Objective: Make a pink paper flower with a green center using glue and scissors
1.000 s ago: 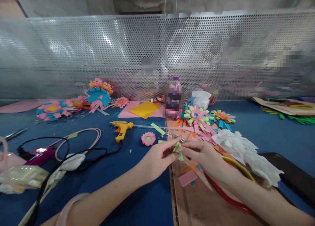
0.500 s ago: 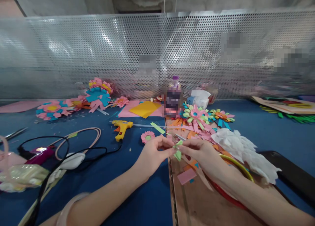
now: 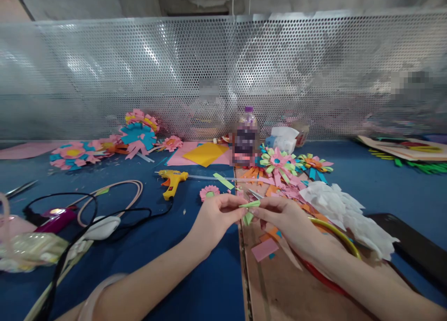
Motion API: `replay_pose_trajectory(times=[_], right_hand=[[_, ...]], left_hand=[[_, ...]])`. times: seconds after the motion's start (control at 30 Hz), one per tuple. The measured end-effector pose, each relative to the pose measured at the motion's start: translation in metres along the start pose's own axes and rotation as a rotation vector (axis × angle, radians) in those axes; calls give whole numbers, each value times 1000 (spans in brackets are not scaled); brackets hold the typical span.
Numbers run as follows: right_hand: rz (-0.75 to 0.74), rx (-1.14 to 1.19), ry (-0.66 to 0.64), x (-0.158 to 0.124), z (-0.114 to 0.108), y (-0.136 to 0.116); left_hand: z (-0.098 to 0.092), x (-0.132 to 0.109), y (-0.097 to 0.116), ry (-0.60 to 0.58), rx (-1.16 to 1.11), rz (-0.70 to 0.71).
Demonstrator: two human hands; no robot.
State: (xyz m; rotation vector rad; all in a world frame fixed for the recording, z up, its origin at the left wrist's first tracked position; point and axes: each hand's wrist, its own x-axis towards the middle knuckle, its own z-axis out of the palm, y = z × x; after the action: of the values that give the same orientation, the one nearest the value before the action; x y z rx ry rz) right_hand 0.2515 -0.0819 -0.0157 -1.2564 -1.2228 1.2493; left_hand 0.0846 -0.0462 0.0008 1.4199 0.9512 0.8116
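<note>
Left hand (image 3: 217, 218) and right hand (image 3: 291, 216) — both hands pinched nearly closed — grip the folded green paper (image 3: 248, 217).

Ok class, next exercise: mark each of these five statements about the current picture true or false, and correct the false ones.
1. The left hand and right hand both pinch green paper. True.
2. The glue gun is held in the left hand. False: it lies on the table.
3. The bottle has a purple cap. True.
4. The crumpled tissue is left of both hands. False: it lies beyond the right hand, to the right.
5. A yellow sheet overlaps pink paper. True.
</note>
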Motion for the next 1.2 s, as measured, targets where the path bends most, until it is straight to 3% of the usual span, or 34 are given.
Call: replay_pose_trajectory(times=[0.77, 1.0, 1.2], right_hand=[[45, -22, 43, -1, 1, 0], [5, 55, -61, 2, -7, 1], [-20, 43, -28, 1, -8, -1]], left_hand=[[-1, -1, -2, -13, 88, 54], [-2, -1, 1, -3, 65, 15], [-2, -3, 2, -18, 57, 19]])
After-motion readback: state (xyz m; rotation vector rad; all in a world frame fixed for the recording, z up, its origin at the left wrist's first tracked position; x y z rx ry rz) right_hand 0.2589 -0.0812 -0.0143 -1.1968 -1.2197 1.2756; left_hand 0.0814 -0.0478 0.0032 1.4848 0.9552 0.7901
